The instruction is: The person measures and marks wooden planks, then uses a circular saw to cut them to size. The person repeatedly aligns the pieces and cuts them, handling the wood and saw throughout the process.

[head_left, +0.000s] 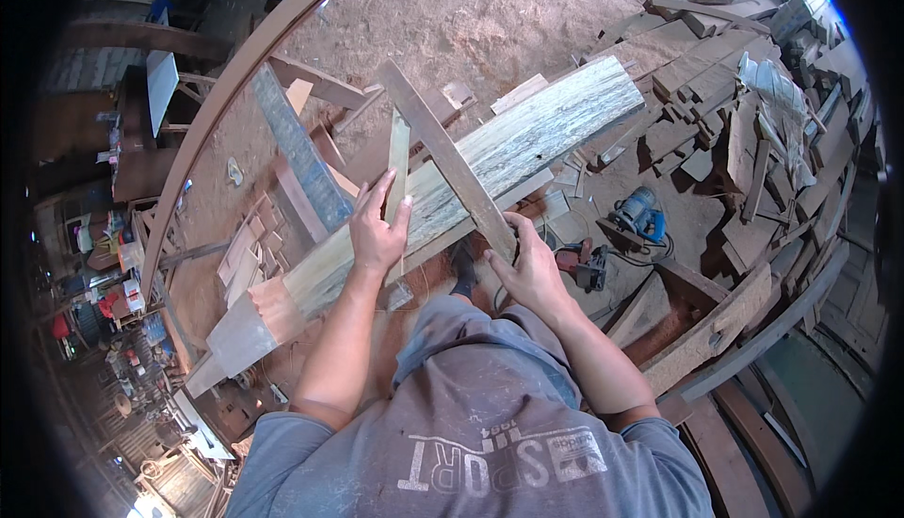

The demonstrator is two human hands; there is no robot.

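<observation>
A long pale, streaky plank (556, 118) lies diagonally below me, its narrower grey end at the lower left. My left hand (381, 235) has its fingers around the lower part of a thin pale wooden slat (398, 151), over the plank. My right hand (532, 278) grips the near end of a darker, straight board (433, 132), which crosses the plank and reaches up past the slat's far end. The slat and board meet or nearly meet near the top; whether they touch is unclear.
A blue power tool (637, 218) and a red-black tool (584, 264) sit at my right on the dusty floor (452, 9). Scrap wood piles (697, 66) fill the right side. A blue-painted board (301, 151) and curved beam (198, 151) are ahead-left; cluttered shelves (104, 311) line the left.
</observation>
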